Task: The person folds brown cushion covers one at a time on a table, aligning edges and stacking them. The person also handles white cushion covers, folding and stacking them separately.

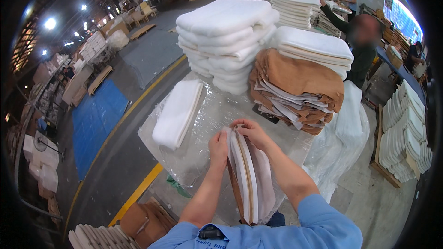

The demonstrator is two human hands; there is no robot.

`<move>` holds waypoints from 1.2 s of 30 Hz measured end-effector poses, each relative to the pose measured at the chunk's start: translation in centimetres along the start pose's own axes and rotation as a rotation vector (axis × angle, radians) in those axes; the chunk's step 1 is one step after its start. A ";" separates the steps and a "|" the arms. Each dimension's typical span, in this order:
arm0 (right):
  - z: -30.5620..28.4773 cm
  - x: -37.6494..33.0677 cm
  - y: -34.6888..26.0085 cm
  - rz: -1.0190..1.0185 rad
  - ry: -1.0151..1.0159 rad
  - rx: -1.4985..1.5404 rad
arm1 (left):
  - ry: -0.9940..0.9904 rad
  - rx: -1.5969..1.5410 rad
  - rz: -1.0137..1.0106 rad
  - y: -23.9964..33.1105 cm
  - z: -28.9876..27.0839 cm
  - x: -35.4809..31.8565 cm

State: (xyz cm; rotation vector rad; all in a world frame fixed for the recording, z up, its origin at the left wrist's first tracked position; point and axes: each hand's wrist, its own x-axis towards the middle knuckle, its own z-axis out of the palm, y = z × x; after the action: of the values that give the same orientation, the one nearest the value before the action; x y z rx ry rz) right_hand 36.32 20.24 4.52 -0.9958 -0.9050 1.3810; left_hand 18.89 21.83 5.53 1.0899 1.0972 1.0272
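Close in front of me hangs a zippered fabric cover (264, 177), with a brown outer side, a pale lining and a long white band with a tan zipper line. My left hand (218, 148) is closed on its upper left edge. Fingers pinched, my right hand (251, 133) grips the top edge close beside the left. The cover's lower end drops toward my waist. Beyond my hands, a white padded cushion (177, 114) lies on the plastic-covered table (210, 110). A pile of brown fabric covers (295, 76) with pale linings sits farther right.
A tall stack of white cushions (226, 32) stands at the table's back, with another white stack (314, 48) behind the brown pile. Cushions on a pallet (401, 133) stand at right. A person in dark green (360, 60) is beyond the table. Brown pieces (145, 221) lie lower left.
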 end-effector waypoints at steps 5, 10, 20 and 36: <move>-0.7 0.8 -1.1 -0.075 -0.006 -0.405 | -0.007 -0.034 0.018 -0.3 0.4 0.2; -1.0 1.8 0.1 -0.005 0.174 -0.126 | -0.056 -0.007 0.020 -0.6 1.8 0.4; -1.2 0.5 -0.4 -0.236 0.013 -0.241 | -0.065 0.169 0.103 -1.0 0.3 0.7; -1.1 2.6 -2.1 -0.221 -0.069 -0.712 | -0.023 0.235 0.172 -0.2 0.0 -0.1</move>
State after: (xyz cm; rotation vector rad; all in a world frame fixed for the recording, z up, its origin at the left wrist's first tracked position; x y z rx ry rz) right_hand 38.14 22.93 5.91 -1.3243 -1.5657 0.9127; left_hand 18.92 21.74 5.38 1.4015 1.1413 1.0350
